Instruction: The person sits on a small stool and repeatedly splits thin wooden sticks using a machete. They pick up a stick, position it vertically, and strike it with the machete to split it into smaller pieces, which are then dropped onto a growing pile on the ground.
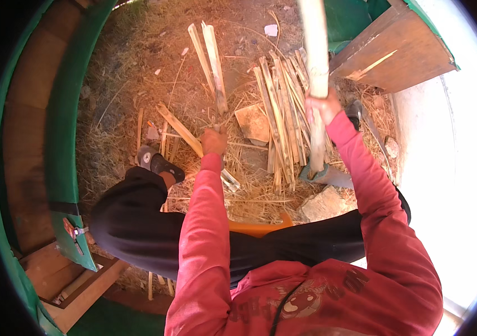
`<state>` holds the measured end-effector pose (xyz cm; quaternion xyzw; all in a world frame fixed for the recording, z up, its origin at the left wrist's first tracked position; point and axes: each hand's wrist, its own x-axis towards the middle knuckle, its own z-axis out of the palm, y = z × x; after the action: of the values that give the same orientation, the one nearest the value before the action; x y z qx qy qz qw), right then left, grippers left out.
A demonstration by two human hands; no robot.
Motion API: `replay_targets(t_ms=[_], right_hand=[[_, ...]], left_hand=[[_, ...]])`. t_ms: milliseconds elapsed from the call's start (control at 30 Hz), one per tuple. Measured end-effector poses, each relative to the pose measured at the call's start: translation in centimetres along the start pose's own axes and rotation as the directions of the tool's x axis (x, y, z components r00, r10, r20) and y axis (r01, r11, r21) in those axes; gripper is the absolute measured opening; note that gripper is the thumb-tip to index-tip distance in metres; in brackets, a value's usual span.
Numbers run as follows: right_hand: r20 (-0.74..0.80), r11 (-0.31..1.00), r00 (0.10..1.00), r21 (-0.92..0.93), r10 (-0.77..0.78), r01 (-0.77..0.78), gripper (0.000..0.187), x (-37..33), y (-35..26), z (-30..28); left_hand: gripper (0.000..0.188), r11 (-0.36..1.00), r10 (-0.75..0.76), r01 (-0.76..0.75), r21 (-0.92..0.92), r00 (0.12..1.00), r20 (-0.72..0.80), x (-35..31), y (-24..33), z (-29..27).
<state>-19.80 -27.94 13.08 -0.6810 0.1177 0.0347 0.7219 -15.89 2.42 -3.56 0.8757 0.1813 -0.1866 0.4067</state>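
My left hand (214, 140) is closed around a length of split pale cane. The far part of this split cane (214, 61) opens into separate strips beyond my fist, and a whitish end shows below it. My right hand (324, 105) grips a thick pale pole (314, 50), raised nearly upright towards the top of the view. Its lower stretch passes below my fist towards a grey tubular thing (336, 177) with a greenish edge, whose kind I cannot make out. Between my hands lies a pile of split cane strips (284, 112), with a flat wood block (253, 123) beside it.
A pale stone (322, 205) lies near my right knee. Dry straw (121, 101) covers the ground. A curved grey blade-like strip (377, 137) lies at the right by a white wall (451, 145). Green-edged wooden panels (62, 112) stand at the left; a brown board (398, 50) juts in upper right.
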Motion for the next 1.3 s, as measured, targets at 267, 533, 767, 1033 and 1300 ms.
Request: replay_targets(t_ms=[267, 533, 767, 1033, 1300], right_hand=[[-0.282, 0.431, 0.755, -0.681, 0.592, -0.592, 0.049, -3.9, 16.9, -0.5], [-0.268, 0.309, 0.775, -0.805, 0.572, -0.506, 0.059, -6.7, 22.0, 0.3], [-0.122, 0.754, 0.982, -0.628, 0.148, -0.191, 0.035, -4.0, 13.4, 1.8], [-0.314, 0.515, 0.929, -0.774, 0.193, -0.369, 0.051, -5.1, 20.8, -1.7], [-0.138, 0.142, 0.627, -0.916, 0.767, -0.375, 0.093, -7.6, 24.8, -0.8]], left_hand=[[0.045, 0.988, 0.124, -0.131, 0.085, 0.989, 0.078, 2.5, -3.8, 1.9], [0.035, 0.998, -0.036, 0.045, -0.053, 0.988, 0.149, -0.3, -1.2, 1.6], [0.034, 1.000, -0.016, 0.016, 0.018, 0.999, 0.031, -0.7, -3.5, 1.0], [0.030, 0.974, 0.161, -0.177, 0.138, 0.980, 0.119, 1.0, -4.4, 3.2], [0.028, 0.991, 0.081, -0.090, 0.100, 0.993, 0.090, 4.1, -5.6, 4.7]])
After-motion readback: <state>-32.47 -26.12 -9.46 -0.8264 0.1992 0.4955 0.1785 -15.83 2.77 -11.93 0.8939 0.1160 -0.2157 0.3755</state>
